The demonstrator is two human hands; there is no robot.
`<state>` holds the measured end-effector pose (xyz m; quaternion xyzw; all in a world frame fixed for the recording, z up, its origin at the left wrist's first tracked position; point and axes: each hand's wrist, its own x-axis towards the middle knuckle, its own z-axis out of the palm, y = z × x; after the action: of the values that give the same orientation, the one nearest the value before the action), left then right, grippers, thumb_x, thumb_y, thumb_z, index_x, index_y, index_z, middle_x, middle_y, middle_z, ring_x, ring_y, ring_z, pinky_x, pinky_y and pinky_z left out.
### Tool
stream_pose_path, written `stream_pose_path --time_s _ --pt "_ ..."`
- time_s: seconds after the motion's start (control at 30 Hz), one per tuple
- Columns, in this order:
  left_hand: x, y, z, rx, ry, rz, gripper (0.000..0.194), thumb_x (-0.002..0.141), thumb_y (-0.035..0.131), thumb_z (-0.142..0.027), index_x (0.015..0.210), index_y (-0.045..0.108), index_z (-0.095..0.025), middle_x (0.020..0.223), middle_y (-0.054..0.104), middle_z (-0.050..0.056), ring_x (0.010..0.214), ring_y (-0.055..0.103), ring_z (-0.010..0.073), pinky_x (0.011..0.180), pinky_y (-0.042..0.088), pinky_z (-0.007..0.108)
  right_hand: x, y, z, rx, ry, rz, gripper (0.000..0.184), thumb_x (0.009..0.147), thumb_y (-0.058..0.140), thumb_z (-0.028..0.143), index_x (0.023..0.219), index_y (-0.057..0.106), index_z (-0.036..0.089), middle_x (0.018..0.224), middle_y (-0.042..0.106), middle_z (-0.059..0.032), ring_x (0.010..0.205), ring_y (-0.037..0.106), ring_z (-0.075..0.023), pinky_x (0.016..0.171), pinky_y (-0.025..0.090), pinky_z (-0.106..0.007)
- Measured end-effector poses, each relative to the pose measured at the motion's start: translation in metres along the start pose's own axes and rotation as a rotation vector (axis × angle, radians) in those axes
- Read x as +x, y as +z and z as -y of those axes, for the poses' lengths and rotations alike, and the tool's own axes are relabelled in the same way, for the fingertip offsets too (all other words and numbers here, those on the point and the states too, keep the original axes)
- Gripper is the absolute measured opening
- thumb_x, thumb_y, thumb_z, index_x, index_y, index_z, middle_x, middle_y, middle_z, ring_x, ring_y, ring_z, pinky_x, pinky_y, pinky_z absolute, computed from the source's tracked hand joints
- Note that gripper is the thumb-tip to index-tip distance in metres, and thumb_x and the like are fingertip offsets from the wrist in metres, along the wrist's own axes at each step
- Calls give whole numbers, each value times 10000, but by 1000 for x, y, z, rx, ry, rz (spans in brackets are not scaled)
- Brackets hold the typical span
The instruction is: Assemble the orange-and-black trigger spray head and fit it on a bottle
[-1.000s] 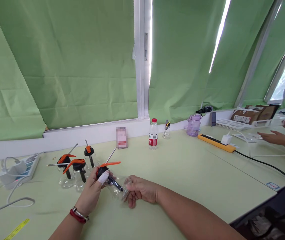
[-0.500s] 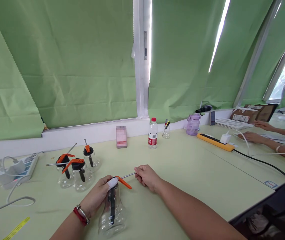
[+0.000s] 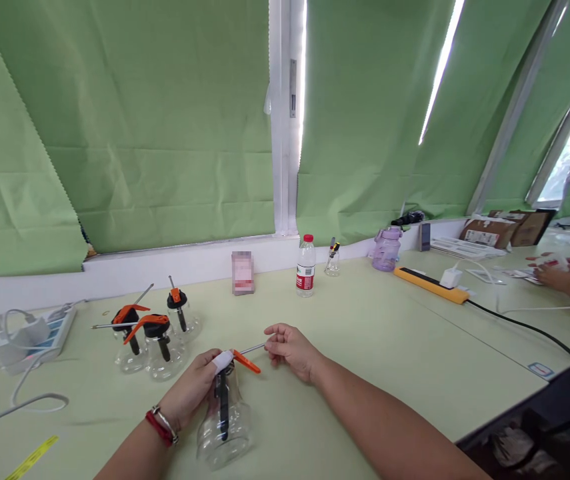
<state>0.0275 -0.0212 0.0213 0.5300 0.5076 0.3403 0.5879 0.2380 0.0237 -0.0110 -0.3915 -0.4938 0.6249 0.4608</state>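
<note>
My left hand [image 3: 192,390], with a white bandage on one finger and a red bracelet at the wrist, grips the black cap of a clear plastic oil can [image 3: 225,423] standing on the pale green table [image 3: 389,347]. An orange trigger lever [image 3: 245,361] sticks out from the cap. My right hand [image 3: 289,348] pinches the tip of the can's thin metal spout [image 3: 252,349]. Three more oil cans [image 3: 157,343] of the same kind stand to the left, further back.
A power strip [image 3: 29,337] with cables lies at the far left. A pink box [image 3: 243,273], a water bottle [image 3: 306,267], a purple jug [image 3: 387,249] and a yellow power strip [image 3: 432,285] line the back. Another person's hands [image 3: 562,275] are at the far right.
The can went from lying sideways between both hands to standing upright under my left hand. My right hand left the can's body and took the spout tip.
</note>
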Motion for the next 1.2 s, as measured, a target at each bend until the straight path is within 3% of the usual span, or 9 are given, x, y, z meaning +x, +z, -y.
stream_pose_path --time_s 0.13,0.27,0.4,0.53,0.7,0.87,1.03,1.2 --pt "1 -1 2 -5 8 7 416 730 540 -614 713 472 -204 454 460 -69 330 447 114 280 308 196 1 -1 -2 -100 71 -39 299 722 637 431 734 524 154 540 528 38 379 392 -54 367 311 -203" --pt "1 0 2 -17 9 -5 414 730 548 -605 709 465 -200 478 470 -65 341 442 102 302 329 195 3 -4 -3 -36 51 -25 307 680 689 391 819 538 162 584 544 40 436 452 -70 394 358 -206" --pt "1 0 2 -15 10 0 415 726 551 -606 701 468 -200 483 450 -69 360 444 103 300 316 191 3 -3 -2 -93 100 -47 313 751 600 453 698 514 157 531 529 32 369 389 -58 353 305 -206" --pt "2 -1 3 3 14 -3 414 728 539 -614 707 473 -206 474 453 -70 351 446 107 309 316 194 2 -3 0 1 38 -50 292 635 731 325 773 542 150 573 546 38 464 475 -72 445 406 -224" --pt "1 -1 1 -3 8 7 408 739 535 -607 699 461 -208 464 463 -68 345 434 105 307 308 195 4 -4 -2 -57 95 -35 308 704 649 433 703 516 155 549 546 25 381 418 -66 363 327 -216" --pt "-1 2 -1 -37 9 5 404 736 547 -597 681 460 -206 475 485 -67 352 442 101 318 328 198 3 -5 -3 -1 -5 -19 304 589 761 306 764 574 142 574 536 40 487 485 -76 483 426 -242" --pt "-1 2 -2 -29 2 13 400 730 550 -595 683 464 -208 454 471 -66 346 441 106 307 307 195 3 -5 -2 -39 49 -33 314 639 711 407 711 555 144 580 554 17 447 462 -76 420 375 -233" --pt "-2 2 -4 -44 4 22 394 728 554 -589 694 467 -206 453 477 -65 346 440 106 309 300 196 3 -5 -2 -20 -31 -39 311 558 765 321 726 576 140 558 530 41 473 476 -76 485 423 -254"
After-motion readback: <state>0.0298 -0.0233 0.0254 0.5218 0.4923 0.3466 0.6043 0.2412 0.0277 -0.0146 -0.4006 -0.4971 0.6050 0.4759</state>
